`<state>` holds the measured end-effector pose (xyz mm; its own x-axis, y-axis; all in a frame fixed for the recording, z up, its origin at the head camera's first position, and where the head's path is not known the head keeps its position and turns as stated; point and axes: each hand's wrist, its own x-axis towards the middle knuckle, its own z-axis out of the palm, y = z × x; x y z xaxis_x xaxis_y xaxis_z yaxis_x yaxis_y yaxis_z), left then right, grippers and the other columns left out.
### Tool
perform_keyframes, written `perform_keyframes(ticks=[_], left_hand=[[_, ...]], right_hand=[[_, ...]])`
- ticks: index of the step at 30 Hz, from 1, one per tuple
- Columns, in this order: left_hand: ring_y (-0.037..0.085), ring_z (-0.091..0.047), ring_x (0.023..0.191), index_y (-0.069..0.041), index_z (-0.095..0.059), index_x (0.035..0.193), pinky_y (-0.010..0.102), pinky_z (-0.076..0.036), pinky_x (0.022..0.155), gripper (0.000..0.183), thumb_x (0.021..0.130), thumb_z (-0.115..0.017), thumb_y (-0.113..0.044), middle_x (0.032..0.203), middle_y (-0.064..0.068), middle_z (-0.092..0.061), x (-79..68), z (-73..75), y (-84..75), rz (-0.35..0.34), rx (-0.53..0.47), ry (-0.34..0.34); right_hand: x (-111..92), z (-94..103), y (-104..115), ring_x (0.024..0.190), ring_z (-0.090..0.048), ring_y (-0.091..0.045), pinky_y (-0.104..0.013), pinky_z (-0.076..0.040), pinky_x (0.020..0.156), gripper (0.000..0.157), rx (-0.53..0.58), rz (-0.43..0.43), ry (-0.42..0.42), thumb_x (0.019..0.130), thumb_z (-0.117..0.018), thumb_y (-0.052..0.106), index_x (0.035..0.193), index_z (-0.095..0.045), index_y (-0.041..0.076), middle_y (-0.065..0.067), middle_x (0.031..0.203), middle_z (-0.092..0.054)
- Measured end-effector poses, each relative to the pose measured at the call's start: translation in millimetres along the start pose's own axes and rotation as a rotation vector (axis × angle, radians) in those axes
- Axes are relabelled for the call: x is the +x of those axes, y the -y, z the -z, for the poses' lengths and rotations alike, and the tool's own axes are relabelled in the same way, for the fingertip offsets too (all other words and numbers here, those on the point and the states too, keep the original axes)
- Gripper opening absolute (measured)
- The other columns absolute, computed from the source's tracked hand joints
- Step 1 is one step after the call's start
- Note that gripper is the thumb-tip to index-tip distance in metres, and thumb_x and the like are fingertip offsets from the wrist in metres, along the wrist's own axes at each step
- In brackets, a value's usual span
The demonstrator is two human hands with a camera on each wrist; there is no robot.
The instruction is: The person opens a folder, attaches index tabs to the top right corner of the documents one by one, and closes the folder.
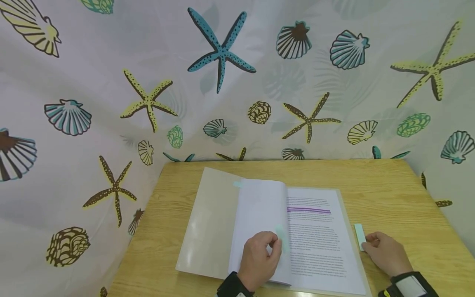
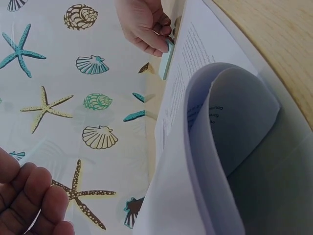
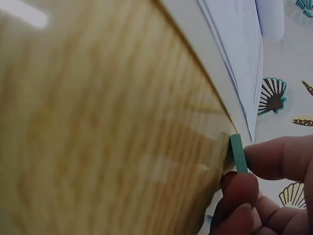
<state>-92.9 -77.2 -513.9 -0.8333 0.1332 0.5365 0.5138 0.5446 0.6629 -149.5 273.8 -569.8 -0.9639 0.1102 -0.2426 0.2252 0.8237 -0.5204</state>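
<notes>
My left hand (image 1: 259, 259) pinches a pale green sticky tab (image 1: 279, 233) between thumb and forefinger, above the turned pages of an open document folder (image 1: 211, 218). The tab looks thin and see-through in the left wrist view. Beyond the folder's right edge, my right hand (image 1: 387, 253) holds a small mint-green pad of sticky tabs (image 1: 359, 236) by its side, low over the table. The right wrist view shows the pad edge-on between thumb and fingers. Purple highlighting (image 1: 309, 210) crosses the printed page (image 1: 317, 247). Another tab (image 1: 237, 184) sticks out at the top left of the pages.
The wooden table (image 1: 386, 185) reaches back to a white curtain (image 1: 237, 111) printed with shells and starfish, which also hangs at both sides. In the left wrist view, the turned sheets (image 2: 215, 93) bow upward in a loose curl.
</notes>
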Motion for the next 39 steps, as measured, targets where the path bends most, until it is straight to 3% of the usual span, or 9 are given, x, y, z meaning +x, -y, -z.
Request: perform_keyframes(ticks=[10,19,26,32,39], left_hand=[[-0.003,-0.049,0.064,-0.015,-0.059,0.073,0.009,-0.037,0.058,0.019,0.088,-0.064,-0.005,0.070,-0.010,-0.059,-0.2,1.5,-0.1,0.035,-0.002,0.018],[-0.004,-0.048,0.063,-0.016,-0.059,0.073,0.008,-0.036,0.056,0.019,0.087,-0.063,-0.005,0.069,-0.011,-0.057,-0.4,2.5,0.8,0.009,0.015,0.006],[-0.004,-0.048,0.062,-0.017,-0.059,0.073,0.008,-0.037,0.057,0.020,0.088,-0.062,-0.005,0.069,-0.012,-0.057,-0.4,3.2,2.3,-0.010,0.027,0.003],[-0.004,-0.050,0.064,-0.017,-0.060,0.074,0.008,-0.039,0.059,0.019,0.090,-0.062,-0.007,0.070,-0.013,-0.057,2.5,1.6,2.3,-0.025,0.009,0.004],[-0.004,-0.052,0.068,-0.016,-0.062,0.075,0.012,-0.043,0.061,0.017,0.090,-0.063,-0.008,0.071,-0.012,-0.059,8.2,-2.6,-1.0,-0.046,-0.010,0.005]], right_hand=[[-1,-0.5,0,0.079,-0.060,-0.029,-0.044,-0.047,0.067,0.041,-0.005,-0.024,0.053,0.087,-0.061,0.023,0.110,-0.056,-0.011,-0.018,0.088,-0.063],[-2,-1.5,-2,0.078,-0.057,-0.027,-0.041,-0.045,0.064,0.040,0.004,-0.025,0.063,0.087,-0.061,0.022,0.113,-0.055,-0.008,-0.018,0.089,-0.062],[-8,4.0,4,0.075,-0.055,-0.025,-0.032,-0.042,0.057,0.044,0.063,-0.022,0.000,0.098,-0.046,0.032,0.119,-0.051,-0.007,-0.019,0.091,-0.060],[-27,3.6,47,0.072,-0.048,-0.018,-0.025,-0.039,0.054,0.042,0.150,0.136,-0.022,0.099,-0.051,0.039,0.114,-0.058,0.000,-0.006,0.084,-0.055],[-55,-7.1,110,0.066,-0.050,-0.011,-0.023,-0.043,0.053,0.010,0.338,0.464,-0.101,0.093,-0.065,0.019,0.097,-0.065,0.010,0.002,0.076,-0.056]])
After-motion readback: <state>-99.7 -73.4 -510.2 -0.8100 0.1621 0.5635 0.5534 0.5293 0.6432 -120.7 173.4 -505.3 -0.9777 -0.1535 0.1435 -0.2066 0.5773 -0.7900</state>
